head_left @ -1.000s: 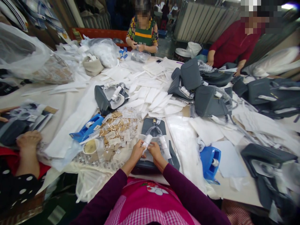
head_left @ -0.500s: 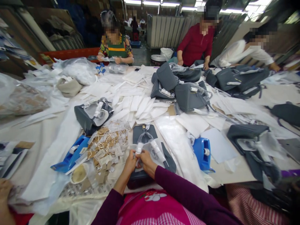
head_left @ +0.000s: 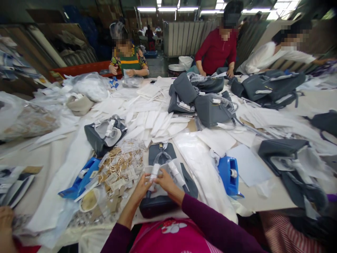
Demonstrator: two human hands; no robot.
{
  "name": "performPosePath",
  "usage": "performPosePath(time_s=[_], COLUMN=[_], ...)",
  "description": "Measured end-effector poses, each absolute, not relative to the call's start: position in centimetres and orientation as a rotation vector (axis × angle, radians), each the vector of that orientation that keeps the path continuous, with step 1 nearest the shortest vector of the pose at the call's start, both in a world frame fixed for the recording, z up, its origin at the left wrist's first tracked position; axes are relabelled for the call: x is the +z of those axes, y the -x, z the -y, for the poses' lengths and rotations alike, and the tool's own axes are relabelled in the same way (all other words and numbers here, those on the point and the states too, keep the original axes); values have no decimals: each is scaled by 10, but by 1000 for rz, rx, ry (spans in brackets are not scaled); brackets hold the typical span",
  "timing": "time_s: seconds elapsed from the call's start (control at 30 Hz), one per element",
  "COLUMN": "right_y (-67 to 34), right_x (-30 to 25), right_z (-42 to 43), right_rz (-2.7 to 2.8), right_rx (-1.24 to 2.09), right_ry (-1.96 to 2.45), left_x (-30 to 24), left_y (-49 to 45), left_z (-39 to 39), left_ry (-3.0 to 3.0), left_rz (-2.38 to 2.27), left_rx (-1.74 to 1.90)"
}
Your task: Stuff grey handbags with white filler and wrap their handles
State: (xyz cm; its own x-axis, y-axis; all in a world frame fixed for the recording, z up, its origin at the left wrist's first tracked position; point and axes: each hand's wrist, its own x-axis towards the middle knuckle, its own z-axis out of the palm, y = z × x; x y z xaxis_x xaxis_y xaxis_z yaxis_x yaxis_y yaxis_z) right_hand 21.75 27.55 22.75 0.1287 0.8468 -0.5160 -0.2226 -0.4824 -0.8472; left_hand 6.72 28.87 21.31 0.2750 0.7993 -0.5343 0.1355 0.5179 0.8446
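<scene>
Over the last half-second, the left hand (head_left: pixel 141 186) had drawn slightly away from the right hand (head_left: pixel 166 182), and a dark strap end showed below the white wrap (head_left: pixel 155 170) between them. At the far left, a co-worker's hand (head_left: pixel 5 216) rested at the table's edge. Next came a blue dispenser (head_left: pixel 79 181), a grey bag (head_left: pixel 97 140) behind it, and a heap of tags with loose strings (head_left: pixel 119 165). The left hand's fingers bent against the wrap's lower end (whether they gripped it, I could not tell). The dark grey bag in work (head_left: pixel 158 203) lay in front of the person, its wrapped straps on top. The right hand's fingers grasped the wrap from the other side, near a second wrap (head_left: pixel 177 173). Farther right lay white sheeting (head_left: pixel 196 158), then another blue dispenser (head_left: pixel 228 174) and one more grey bag (head_left: pixel 281 151).
</scene>
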Motion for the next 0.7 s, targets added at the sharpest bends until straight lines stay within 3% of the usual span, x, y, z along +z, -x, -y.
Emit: performPosePath(time_s=[0.13, 0.2, 0.37, 0.7], right_y=[-302, -339, -368, -366], right_x=[217, 205, 177, 180], right_z=[-251, -242, -231, -213], right_rz=[940, 843, 613, 402], right_rx=[1118, 1062, 1392, 1826], right_ry=[1656, 1807, 1862, 1407], left_x=[210, 202, 183, 186], left_y=[-38, -30, -38, -42], left_z=[-285, -280, -268, -256], left_ry=[-1108, -1075, -905, -841], left_rz=[-1531, -1653, -1648, -1503], left_rx=[672, 643, 538, 493])
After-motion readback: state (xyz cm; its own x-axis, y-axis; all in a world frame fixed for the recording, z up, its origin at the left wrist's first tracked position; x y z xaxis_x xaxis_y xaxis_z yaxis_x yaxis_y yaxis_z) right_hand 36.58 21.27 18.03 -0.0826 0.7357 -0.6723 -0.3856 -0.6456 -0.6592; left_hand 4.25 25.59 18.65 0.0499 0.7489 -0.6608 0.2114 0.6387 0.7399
